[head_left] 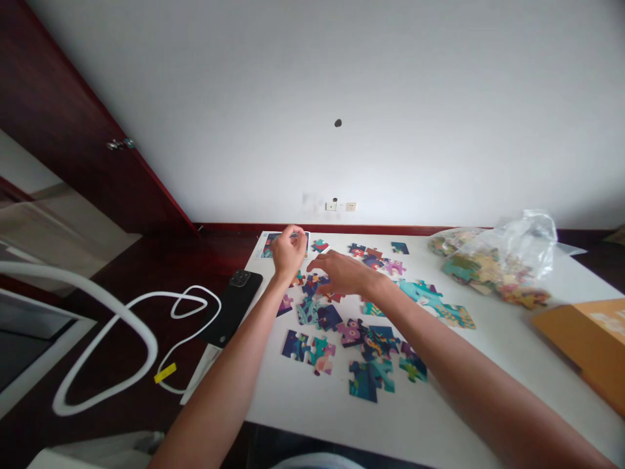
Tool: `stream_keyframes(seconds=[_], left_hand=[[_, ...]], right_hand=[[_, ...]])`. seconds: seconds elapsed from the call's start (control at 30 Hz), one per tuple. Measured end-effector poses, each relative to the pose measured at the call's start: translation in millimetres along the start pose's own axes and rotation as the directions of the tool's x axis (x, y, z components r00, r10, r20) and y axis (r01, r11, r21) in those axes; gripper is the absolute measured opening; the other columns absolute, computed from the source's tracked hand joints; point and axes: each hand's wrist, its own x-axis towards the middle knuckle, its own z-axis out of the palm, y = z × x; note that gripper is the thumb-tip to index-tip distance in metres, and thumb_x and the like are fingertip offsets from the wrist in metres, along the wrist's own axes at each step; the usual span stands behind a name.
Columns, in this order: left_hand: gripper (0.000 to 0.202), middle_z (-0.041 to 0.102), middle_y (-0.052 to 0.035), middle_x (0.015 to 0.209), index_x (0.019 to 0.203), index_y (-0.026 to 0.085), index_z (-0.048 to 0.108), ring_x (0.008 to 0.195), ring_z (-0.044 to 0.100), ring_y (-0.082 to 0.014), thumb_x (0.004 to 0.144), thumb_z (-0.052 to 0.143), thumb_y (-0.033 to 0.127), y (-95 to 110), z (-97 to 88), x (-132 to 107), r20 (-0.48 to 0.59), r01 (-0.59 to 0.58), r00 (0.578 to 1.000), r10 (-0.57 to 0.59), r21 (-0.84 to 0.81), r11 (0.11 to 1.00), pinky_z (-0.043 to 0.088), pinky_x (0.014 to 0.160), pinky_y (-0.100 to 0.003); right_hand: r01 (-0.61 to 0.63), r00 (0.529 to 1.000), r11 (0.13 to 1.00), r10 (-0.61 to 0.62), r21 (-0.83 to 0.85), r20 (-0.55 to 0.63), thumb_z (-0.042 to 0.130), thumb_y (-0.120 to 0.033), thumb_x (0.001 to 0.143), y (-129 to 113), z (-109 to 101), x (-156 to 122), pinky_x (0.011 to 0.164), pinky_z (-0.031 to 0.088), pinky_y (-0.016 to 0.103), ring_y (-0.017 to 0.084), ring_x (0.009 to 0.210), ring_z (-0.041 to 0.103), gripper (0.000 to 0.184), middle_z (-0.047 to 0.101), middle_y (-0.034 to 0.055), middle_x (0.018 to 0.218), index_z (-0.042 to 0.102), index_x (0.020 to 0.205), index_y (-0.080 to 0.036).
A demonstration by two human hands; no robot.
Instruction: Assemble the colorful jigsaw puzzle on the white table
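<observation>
Both your hands are working at the far end of the worktop (430,404), over a spread of jigsaw pieces (351,332). Your left hand (288,253) is at the far edge, above a printed picture card (266,246), and partly covers it. Its fingers (295,234) are bunched together, but they hide anything they might hold, so you can't tell from this view whether they're pinching a piece.

Your right hand (342,272) hovers low to the right of the left hand, palm down, with its fingers (319,262) apart and reaching left over a dark cluster of pieces. They aren't clearly clamped on anything.

The pieces lie flat across the middle of the worktop, some seemingly in small joined groups nearer you, with a long teal group (420,291) off to the right. Around your right fingers the pieces sit close together, so picking out just one there calls for a fingertip hold on a single edge.

At the far right is a clear plastic bag (530,238) with more pieces inside, and an orange cardboard box (581,345) sits at the near right corner. A black phone (232,309) lies along the left edge, and a white cable (195,293) loops on the dark floor to the left.
</observation>
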Motion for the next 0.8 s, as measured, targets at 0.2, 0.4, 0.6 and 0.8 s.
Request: stream_keyframes(seconds=[0.2, 0.4, 0.6, 0.8], left_hand=[[0.015, 0.063, 0.0018, 0.063, 0.093, 0.022, 0.065, 0.063, 0.062, -0.0157, 0.094, 0.052, 0.030, -5, 4.6, -1, 0.045, -0.020, 0.999, 0.018, 0.041, 0.999, 0.038, 0.059, -0.022], [0.010, 0.057, 0.0040, 0.055, 0.085, 0.023, 0.065, 0.055, 0.057, -0.0158, 0.090, 0.057, 0.027, -11, 8.5, 1, -0.063, -0.094, 0.994, 0.093, -0.011, 0.996, 0.037, 0.057, -0.024], [0.010, 0.057, 0.0049, 0.053, 0.083, 0.023, 0.065, 0.051, 0.056, -0.0148, 0.090, 0.057, 0.025, -7, 8.2, -1, -0.075, -0.123, 0.990, 0.121, -0.026, 0.992, 0.035, 0.056, -0.024], [0.010, 0.059, 0.0047, 0.054, 0.084, 0.023, 0.065, 0.054, 0.059, -0.0150, 0.090, 0.057, 0.025, -7, 7.5, -1, -0.051, -0.110, 0.993, 0.109, -0.017, 0.994, 0.036, 0.058, -0.024]], right_hand=[[0.019, 0.997, 1.000, -0.018, -0.013, 0.082, 0.080, -0.024, 0.081, -2, 6, 1, 0.088, 0.051, 0.034, 0.028, 0.110, 0.067, 0.042, 0.075, 0.0087, 0.115, 0.074, 0.123, -0.027], [0.004, 0.996, 1.000, -0.002, -0.022, 0.089, 0.079, -0.032, 0.082, 0, 1, 0, 0.084, 0.051, 0.035, 0.029, 0.108, 0.067, 0.037, 0.074, 0.0114, 0.115, 0.075, 0.117, -0.021], [-0.154, 0.977, 0.986, 0.141, -0.072, -0.160, 0.070, -0.038, 0.092, 11, 0, 0, 0.088, 0.051, 0.037, 0.031, 0.115, 0.063, 0.042, 0.070, 0.0147, 0.124, 0.068, 0.129, -0.019], [-0.249, 0.966, 0.967, 0.244, -0.055, -0.086, 0.069, -0.034, 0.092, 29, -12, -6, 0.084, 0.051, 0.033, 0.028, 0.110, 0.068, 0.039, 0.074, 0.0118, 0.121, 0.069, 0.129, -0.022]])
